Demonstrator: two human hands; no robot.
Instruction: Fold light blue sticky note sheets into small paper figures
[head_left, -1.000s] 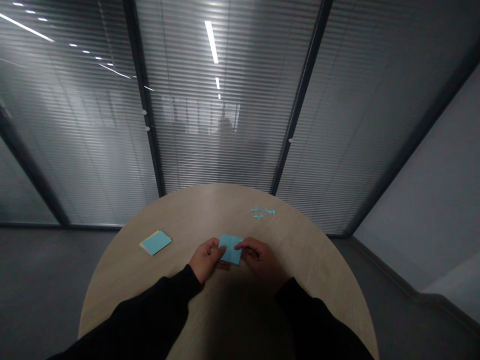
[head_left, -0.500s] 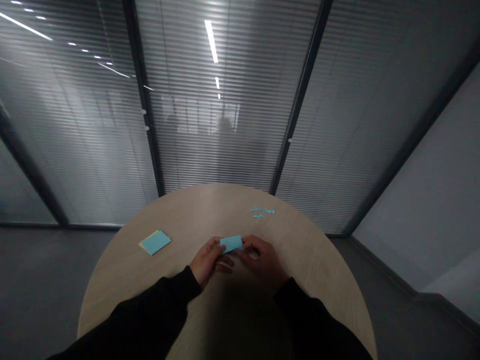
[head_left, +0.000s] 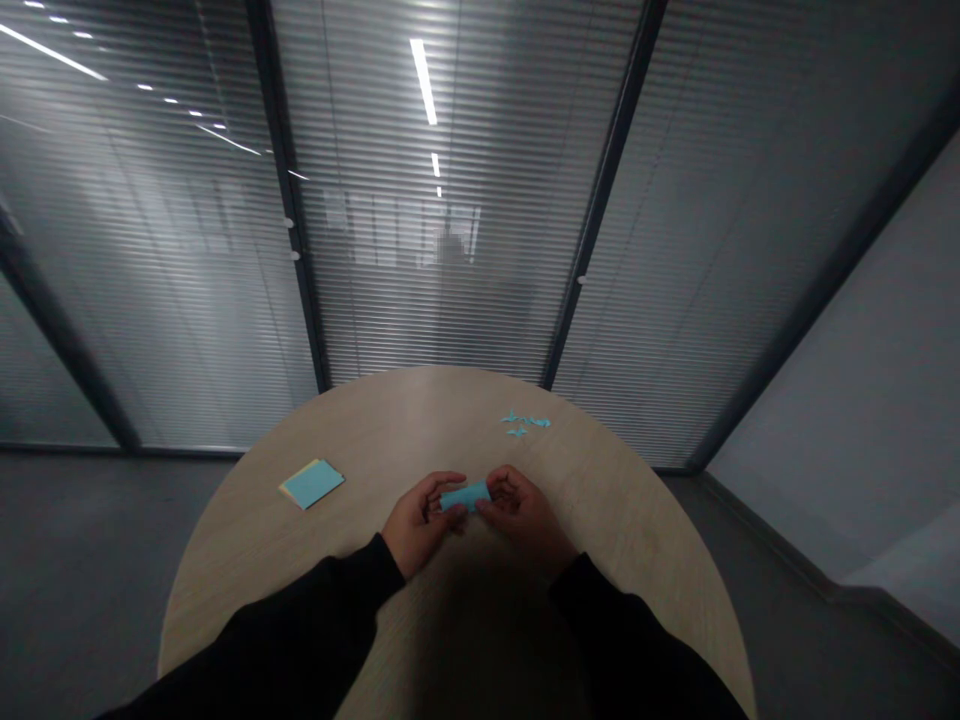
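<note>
A folded strip of light blue paper is between my two hands, over the middle of the round wooden table. My left hand grips its left end, with the thumb on the near edge and the fingers behind. At the right end, my right hand pinches the paper between thumb and curled fingers. A stack of square paper sheets, light blue on top with yellow showing at the edge, lies on the left of the table. Several small blue folded paper pieces lie beyond my right hand.
The round table has its far edge close to a glass partition with blinds. A pale wall stands on the right. Grey floor shows on both sides of the table.
The paper strip has tilted and come slightly nearer to me. My left thumb has shifted to its near edge, and my right fingers have closed further round its right end.
</note>
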